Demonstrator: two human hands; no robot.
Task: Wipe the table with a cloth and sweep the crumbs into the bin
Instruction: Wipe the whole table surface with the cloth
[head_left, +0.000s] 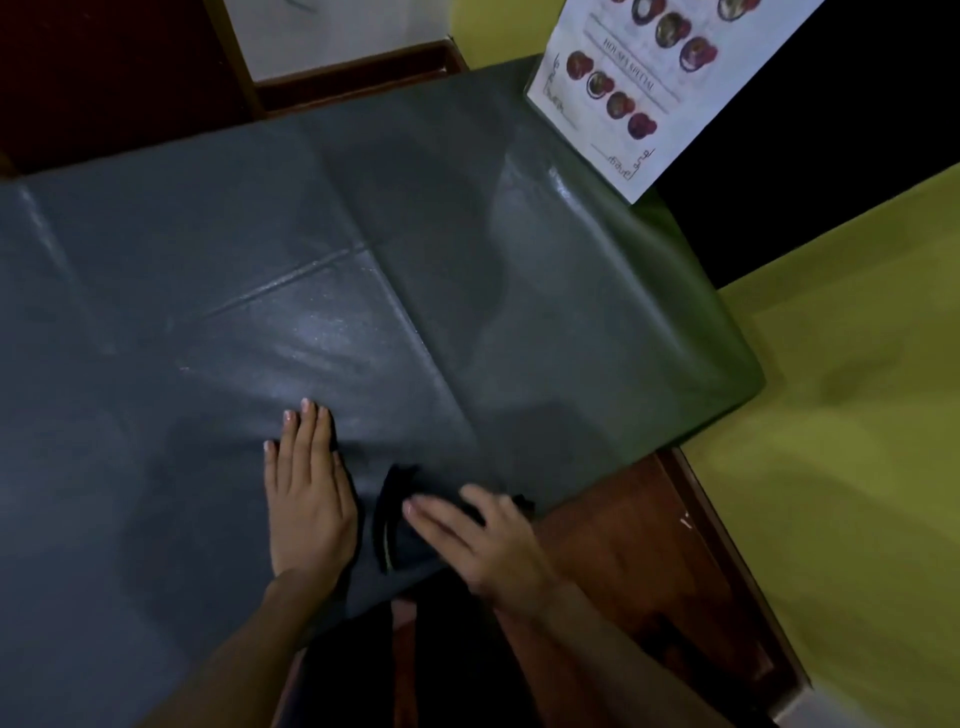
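The dark cloth (397, 519) lies under and just beyond the straight fingers of the right hand (483, 540), which press it onto the table (208, 291). The left hand (307, 488) rests flat beside it, fingers extended. Blur hides the cloth's far edge, apparently bunched.

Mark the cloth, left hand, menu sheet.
cloth (387, 512), head view, dark fold left of the right hand
left hand (309, 493), head view, back of hand
menu sheet (649, 104), head view, printed face
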